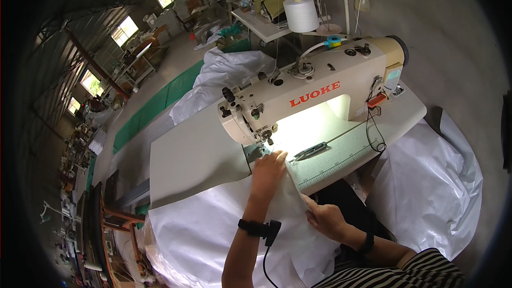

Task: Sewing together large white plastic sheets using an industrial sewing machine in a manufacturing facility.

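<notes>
A white, slightly shiny sheet (213, 224) hangs over the near edge of a sewing machine's table and drapes across my lap. Close in front of the needle area, my left hand (270, 168) presses the sheet against the table, its fingers bent and close together, fingertips partly hidden. Lower and to the right, my right hand (326, 221) pinches the sheet's edge between thumb and fingers. That edge runs from my right hand up toward the needle. The pale sewing machine (314, 82) stands above both hands, its lamp lighting the bed. A pair of thread snips (311, 151) lies right of my left hand.
A printed ruler strip (336, 165) follows the table's front edge. A thin dark cord hangs from the machine near an orange-red piece (377, 100). Behind stands a white thread cone (301, 14). More white sheeting (426, 181) is bunched at right; a wooden frame (120, 218) stands at left.
</notes>
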The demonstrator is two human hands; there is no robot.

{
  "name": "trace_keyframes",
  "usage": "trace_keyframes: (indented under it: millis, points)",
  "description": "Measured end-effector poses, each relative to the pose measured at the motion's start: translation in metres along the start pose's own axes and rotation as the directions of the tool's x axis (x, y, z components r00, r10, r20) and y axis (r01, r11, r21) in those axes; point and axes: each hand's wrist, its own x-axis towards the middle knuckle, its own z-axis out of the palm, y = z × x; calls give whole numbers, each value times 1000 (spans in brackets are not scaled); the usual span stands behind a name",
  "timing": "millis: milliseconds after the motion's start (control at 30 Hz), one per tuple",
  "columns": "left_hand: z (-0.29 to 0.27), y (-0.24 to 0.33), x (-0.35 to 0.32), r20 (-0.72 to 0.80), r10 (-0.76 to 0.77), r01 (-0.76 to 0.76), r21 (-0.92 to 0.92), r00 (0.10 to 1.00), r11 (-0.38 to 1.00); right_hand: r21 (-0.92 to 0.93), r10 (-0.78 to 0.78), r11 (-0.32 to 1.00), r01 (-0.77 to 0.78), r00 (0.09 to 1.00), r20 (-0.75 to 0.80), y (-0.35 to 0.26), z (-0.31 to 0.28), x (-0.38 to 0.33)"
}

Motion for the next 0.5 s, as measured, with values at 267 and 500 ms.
trace_keyframes:
  millis: [267,500]
  points:
    - [-2,-22,-3,185,209,-213,-1,960,977,-332,-155,930,158,987,38,-5,6,12]
    - [-11,-24,-12,154,215,-214,-27,964,977,-257,-77,962,89,995,57,-16,-1,17]
